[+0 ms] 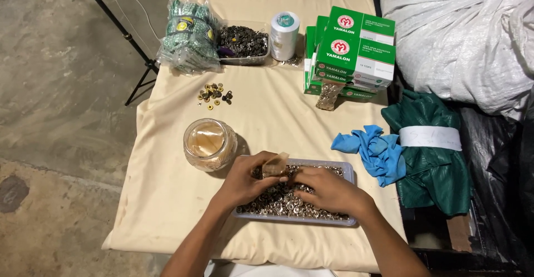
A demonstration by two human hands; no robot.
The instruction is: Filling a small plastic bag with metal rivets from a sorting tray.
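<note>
Your left hand [245, 178] pinches a small tan packet [275, 164] over the tray [349, 172] of metal rings [278, 203] — your right hand [328, 191] lies curled on them, just right; grip hidden.

A glass jar [209, 144] lies on the cloth-covered bench [167, 199]. Loose eyelets [214, 95] sit beyond it. At the far edge are green packets [189, 32], a dark tray [242, 44], a white spool [285, 35] and green boxes [350, 52]. A blue cloth [374, 150] and green bundle [431, 154] lie right.
</note>
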